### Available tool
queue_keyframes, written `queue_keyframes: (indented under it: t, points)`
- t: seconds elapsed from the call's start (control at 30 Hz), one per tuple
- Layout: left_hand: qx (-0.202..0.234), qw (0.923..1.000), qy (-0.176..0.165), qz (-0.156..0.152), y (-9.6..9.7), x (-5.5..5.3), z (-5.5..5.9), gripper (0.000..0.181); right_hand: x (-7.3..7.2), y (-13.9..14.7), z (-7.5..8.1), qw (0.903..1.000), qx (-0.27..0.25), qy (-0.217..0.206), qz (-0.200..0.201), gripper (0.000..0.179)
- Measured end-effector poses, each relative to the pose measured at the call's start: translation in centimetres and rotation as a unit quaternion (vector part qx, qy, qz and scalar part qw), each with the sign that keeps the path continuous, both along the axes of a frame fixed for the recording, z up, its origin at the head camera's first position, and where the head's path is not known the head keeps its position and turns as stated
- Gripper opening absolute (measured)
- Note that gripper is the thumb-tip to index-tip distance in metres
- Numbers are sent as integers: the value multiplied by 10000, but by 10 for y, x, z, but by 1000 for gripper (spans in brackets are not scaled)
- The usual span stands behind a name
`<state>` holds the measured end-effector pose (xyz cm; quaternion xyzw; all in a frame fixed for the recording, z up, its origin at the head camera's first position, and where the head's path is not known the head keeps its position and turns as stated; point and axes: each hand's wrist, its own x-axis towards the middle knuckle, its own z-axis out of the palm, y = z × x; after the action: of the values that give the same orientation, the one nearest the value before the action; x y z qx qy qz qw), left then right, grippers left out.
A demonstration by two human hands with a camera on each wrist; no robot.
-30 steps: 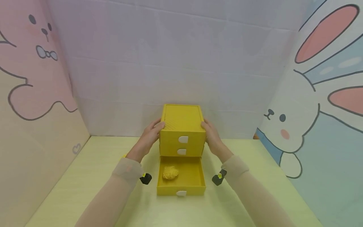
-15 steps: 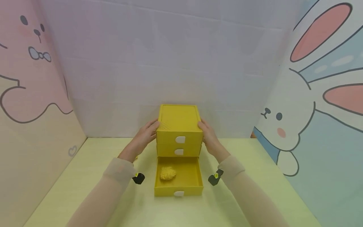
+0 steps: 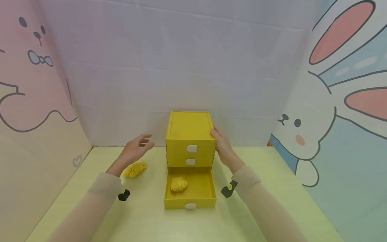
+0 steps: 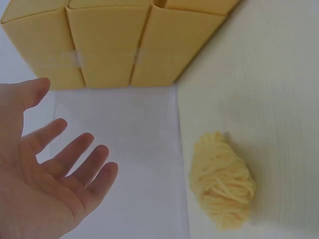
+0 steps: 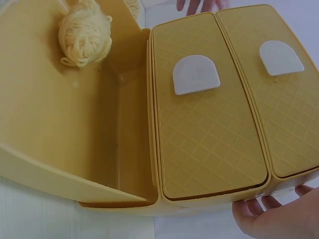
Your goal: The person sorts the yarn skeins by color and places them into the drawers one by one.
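A yellow three-drawer box (image 3: 179, 157) stands against the back wall, with white tabs on its drawers. Its bottom drawer (image 3: 204, 190) is pulled out, and a ball of yellow yarn (image 3: 178, 184) lies in the left part of it. My right hand (image 3: 223, 146) rests against the box's right side, thumb at the top edge and fingers along the side. My left hand (image 3: 136, 148) is in the air left of the box, fingers spread and loosely bent, holding nothing. Near it on the table lies a second bundle of yellow yarn (image 4: 219, 181).
The pale table (image 3: 251, 215) runs back to a white cloth wall (image 3: 187, 67). Side panels with a cartoon bear (image 3: 36, 84) and a cartoon rabbit (image 3: 314, 134) stand to the left and right.
My left hand has left the box's left side and moved left, bringing the yarn bundle on the table into sight. My right hand stays at the box. The bottom drawer remains pulled out.
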<state>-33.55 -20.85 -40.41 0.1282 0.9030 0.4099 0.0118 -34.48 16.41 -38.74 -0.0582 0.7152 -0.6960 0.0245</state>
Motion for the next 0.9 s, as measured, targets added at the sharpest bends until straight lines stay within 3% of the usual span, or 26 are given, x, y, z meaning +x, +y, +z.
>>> queue_keyframes:
  t: [0.17, 0.4, 0.67, 0.9]
  points:
    - [-1018, 9936, 469, 93, -19, -2, -22, 63, 1, 0, 0, 10000, 11, -34, -47, 63]
    - [-2033, 9781, 441, 108, -40, 3, -47, 63, 1, -2, -1, 10000, -42, -1, -40, 63]
    - [-2461, 9688, 293, -93, -49, 10, -66, 58, 0, -1, -2, 10000, -20, -20, -47, 64]
    - [-2322, 9712, 516, -162, -49, 9, -80, 48, 1, 0, -1, 10000, -13, 22, 12, 64]
